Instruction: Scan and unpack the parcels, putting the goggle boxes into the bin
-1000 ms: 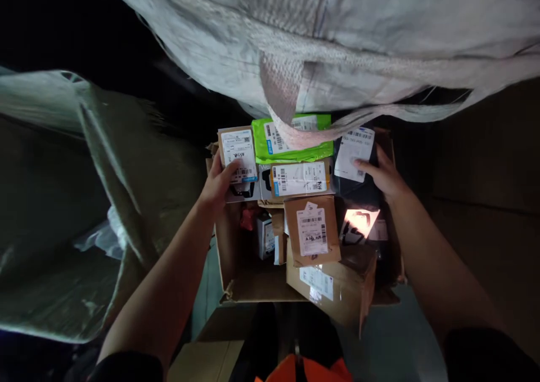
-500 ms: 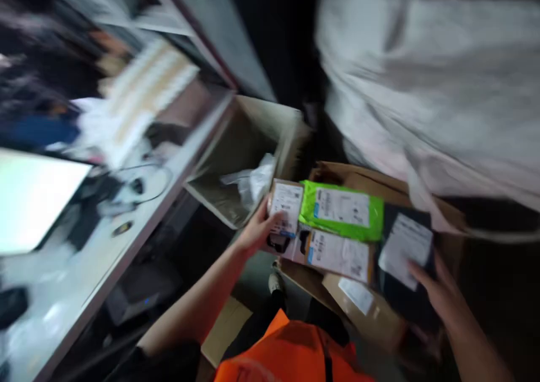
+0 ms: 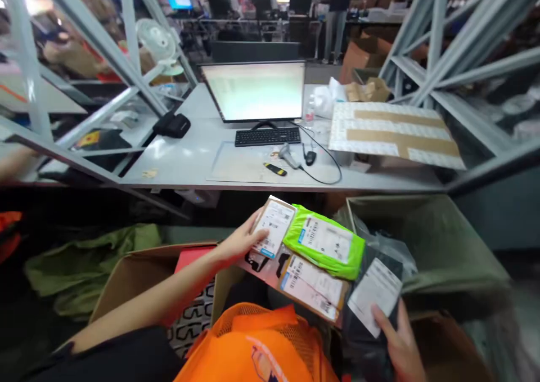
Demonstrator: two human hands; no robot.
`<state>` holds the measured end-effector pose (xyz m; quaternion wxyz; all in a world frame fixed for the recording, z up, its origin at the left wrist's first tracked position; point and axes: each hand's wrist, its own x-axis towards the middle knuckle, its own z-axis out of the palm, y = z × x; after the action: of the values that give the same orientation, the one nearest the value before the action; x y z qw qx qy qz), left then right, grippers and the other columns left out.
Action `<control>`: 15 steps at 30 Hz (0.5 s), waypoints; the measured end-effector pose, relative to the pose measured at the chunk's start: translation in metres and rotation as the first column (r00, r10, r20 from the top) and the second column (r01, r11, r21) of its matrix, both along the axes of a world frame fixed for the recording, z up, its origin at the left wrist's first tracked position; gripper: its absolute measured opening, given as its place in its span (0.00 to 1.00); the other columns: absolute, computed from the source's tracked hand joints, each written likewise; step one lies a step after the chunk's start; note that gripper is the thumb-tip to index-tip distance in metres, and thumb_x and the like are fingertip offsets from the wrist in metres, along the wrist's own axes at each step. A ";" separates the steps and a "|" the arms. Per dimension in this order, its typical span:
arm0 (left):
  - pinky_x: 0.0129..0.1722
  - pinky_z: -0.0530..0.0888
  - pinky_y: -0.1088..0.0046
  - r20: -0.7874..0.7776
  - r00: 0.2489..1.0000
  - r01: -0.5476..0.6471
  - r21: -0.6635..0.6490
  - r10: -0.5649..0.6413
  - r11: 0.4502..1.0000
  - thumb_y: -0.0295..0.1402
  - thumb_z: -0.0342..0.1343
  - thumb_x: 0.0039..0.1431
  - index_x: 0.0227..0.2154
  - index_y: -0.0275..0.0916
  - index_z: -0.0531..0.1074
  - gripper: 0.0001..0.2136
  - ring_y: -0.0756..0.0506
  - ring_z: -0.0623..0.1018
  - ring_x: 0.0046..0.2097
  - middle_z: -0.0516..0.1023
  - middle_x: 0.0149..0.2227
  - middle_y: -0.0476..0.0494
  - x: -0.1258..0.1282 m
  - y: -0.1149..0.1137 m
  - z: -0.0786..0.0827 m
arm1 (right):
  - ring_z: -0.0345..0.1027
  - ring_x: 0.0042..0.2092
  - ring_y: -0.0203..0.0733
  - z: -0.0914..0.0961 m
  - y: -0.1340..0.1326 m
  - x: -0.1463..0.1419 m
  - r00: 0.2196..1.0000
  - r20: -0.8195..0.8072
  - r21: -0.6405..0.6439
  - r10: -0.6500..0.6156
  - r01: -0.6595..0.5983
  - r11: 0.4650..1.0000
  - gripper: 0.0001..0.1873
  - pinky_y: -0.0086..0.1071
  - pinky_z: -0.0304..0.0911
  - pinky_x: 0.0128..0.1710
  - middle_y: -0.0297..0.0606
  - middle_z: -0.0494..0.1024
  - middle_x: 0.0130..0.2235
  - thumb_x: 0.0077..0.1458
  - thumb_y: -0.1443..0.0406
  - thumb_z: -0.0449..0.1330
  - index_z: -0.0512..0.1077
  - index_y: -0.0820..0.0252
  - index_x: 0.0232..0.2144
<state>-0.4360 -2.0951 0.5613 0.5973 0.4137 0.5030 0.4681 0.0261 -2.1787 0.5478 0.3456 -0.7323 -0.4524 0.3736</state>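
My left hand (image 3: 240, 241) is closed round the left end of a group of parcels, its thumb on a small brown parcel (image 3: 276, 223) with a white label. A bright green poly mailer (image 3: 323, 241) lies beside that parcel. Below it is a flat brown parcel (image 3: 313, 289), also labelled. Under these shows a wider pale box (image 3: 257, 263) with black printing, mostly hidden. My right hand (image 3: 399, 337) grips a black poly mailer (image 3: 363, 342) at the right end, thumb on its white label. All are held over my lap, in front of the desk.
Ahead stands a desk (image 3: 181, 168) with a monitor (image 3: 257, 92), keyboard (image 3: 268, 136), mouse (image 3: 310, 157), handheld scanner (image 3: 289, 156) and yellow-black cutter (image 3: 275, 169). A taped flat carton (image 3: 392, 131) lies at right. A grey-green bin (image 3: 442, 230) and open cartons (image 3: 122, 269) stand around me.
My view has swung left from the bins and large white sack to face the desk and monitor. Both hands still hold the same parcels, which have come round with me.
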 end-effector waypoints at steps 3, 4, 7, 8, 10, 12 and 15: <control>0.72 0.72 0.49 0.010 0.985 -0.173 -0.004 0.173 0.985 0.56 0.75 0.52 0.77 0.46 0.63 0.52 0.26 0.69 0.74 0.69 0.75 0.35 -0.130 0.040 -0.027 | 0.73 0.68 0.68 0.013 0.103 -0.138 0.987 0.004 0.034 0.162 -0.162 0.986 0.47 0.61 0.71 0.67 0.41 0.80 0.65 0.53 0.42 0.70 0.68 0.42 0.72; 0.72 0.72 0.49 0.011 0.975 -0.222 -0.019 0.222 0.975 0.56 0.76 0.51 0.77 0.45 0.63 0.53 0.26 0.70 0.74 0.69 0.74 0.34 -0.172 0.053 -0.035 | 0.72 0.69 0.67 0.013 0.136 -0.183 0.976 0.000 0.036 0.218 -0.217 0.975 0.48 0.62 0.69 0.69 0.43 0.79 0.66 0.53 0.42 0.71 0.67 0.44 0.73; 0.72 0.72 0.50 0.010 0.943 -0.330 -0.085 0.332 0.940 0.55 0.75 0.52 0.76 0.45 0.64 0.51 0.27 0.73 0.72 0.73 0.72 0.33 -0.282 0.092 -0.063 | 0.69 0.70 0.66 0.001 0.232 -0.304 0.935 -0.047 0.046 0.350 -0.348 0.936 0.54 0.64 0.61 0.73 0.49 0.74 0.70 0.51 0.43 0.73 0.64 0.52 0.75; 0.72 0.73 0.51 0.006 0.932 -0.359 -0.100 0.361 0.928 0.54 0.76 0.52 0.75 0.45 0.65 0.50 0.28 0.74 0.71 0.74 0.71 0.34 -0.314 0.105 -0.074 | 0.68 0.71 0.66 -0.008 0.261 -0.339 0.918 -0.069 0.058 0.391 -0.387 0.920 0.56 0.64 0.59 0.74 0.51 0.73 0.71 0.51 0.44 0.74 0.63 0.54 0.75; 0.71 0.74 0.51 -0.010 0.912 -0.409 -0.122 0.411 0.905 0.50 0.76 0.53 0.74 0.45 0.65 0.48 0.30 0.76 0.69 0.76 0.70 0.35 -0.370 0.131 -0.098 | 0.67 0.71 0.62 -0.033 0.313 -0.402 0.876 -0.112 0.091 0.469 -0.461 0.882 0.55 0.62 0.57 0.75 0.51 0.73 0.71 0.50 0.45 0.75 0.63 0.54 0.74; 0.69 0.76 0.50 -0.032 0.892 -0.449 -0.160 0.450 0.879 0.47 0.76 0.54 0.74 0.45 0.65 0.46 0.31 0.78 0.67 0.77 0.69 0.35 -0.414 0.154 -0.124 | 0.68 0.71 0.60 -0.064 0.355 -0.456 0.836 -0.141 0.106 0.530 -0.520 0.848 0.54 0.59 0.58 0.75 0.51 0.73 0.71 0.50 0.45 0.75 0.64 0.54 0.74; 0.66 0.79 0.50 -0.084 0.869 -0.493 -0.251 0.489 0.833 0.44 0.76 0.56 0.73 0.43 0.65 0.44 0.32 0.81 0.63 0.79 0.66 0.33 -0.463 0.186 -0.164 | 0.69 0.70 0.61 -0.112 0.400 -0.520 0.800 -0.162 0.081 0.578 -0.573 0.815 0.56 0.58 0.61 0.73 0.52 0.74 0.70 0.49 0.44 0.74 0.63 0.56 0.74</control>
<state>-0.8986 -1.9093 0.3977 0.5029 0.1913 0.6548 0.5308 -0.4943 -1.7786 0.4358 0.2653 -0.5188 -0.6257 0.5186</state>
